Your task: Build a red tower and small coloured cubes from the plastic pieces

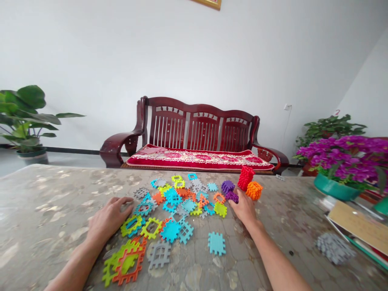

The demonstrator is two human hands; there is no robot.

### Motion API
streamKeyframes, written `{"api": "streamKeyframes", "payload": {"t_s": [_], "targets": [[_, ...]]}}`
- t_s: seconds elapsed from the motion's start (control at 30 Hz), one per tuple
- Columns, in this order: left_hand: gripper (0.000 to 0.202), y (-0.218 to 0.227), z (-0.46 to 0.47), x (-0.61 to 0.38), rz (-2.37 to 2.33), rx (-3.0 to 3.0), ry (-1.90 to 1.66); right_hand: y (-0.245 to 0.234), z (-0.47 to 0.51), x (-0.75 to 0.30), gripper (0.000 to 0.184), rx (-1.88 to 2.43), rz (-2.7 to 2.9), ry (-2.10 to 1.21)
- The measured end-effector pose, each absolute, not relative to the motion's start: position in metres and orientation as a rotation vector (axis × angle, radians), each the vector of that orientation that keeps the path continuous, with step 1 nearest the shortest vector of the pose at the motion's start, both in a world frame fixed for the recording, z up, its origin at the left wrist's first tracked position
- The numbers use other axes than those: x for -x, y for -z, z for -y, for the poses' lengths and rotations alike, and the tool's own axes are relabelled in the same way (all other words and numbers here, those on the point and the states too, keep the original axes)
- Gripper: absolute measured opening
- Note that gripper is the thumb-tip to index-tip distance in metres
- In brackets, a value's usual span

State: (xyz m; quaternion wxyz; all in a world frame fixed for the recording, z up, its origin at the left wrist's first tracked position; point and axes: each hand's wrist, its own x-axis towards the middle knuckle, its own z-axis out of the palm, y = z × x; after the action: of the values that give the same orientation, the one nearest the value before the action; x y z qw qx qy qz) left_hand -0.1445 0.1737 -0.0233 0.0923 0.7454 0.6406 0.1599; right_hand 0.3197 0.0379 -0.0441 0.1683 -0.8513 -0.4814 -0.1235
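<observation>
Several flat interlocking plastic tiles (174, 202) in blue, green, orange and grey lie scattered on the stone-patterned table (51, 210). My left hand (108, 220) rests palm down at the pile's left edge, fingers spread, touching a grey tile. My right hand (245, 209) lies at the pile's right side, its fingertips closed on a small purple block (232, 197). Just beyond it stand another purple block (227, 186), a red tile-built tower (245, 178) and an orange cube (254, 190). A joined green and orange tile piece (124, 262) lies near my left forearm.
A grey tile block (334, 247) and a stack of books (359, 226) lie at the right edge, near a pot of purple flowers (345, 161). A dark wooden bench (194, 137) with a red cushion stands behind the table. A leafy plant (26, 121) stands at left.
</observation>
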Motion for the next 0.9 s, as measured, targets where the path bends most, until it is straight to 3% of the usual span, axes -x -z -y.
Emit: {"api": "streamKeyframes", "payload": {"t_s": [0.9], "targets": [[0.044, 0.022, -0.172, 0.143, -1.928, -2.205, -0.437, 0.038, -0.083, -0.326, 0.06, 2.54, 1.252, 0.282]]}}
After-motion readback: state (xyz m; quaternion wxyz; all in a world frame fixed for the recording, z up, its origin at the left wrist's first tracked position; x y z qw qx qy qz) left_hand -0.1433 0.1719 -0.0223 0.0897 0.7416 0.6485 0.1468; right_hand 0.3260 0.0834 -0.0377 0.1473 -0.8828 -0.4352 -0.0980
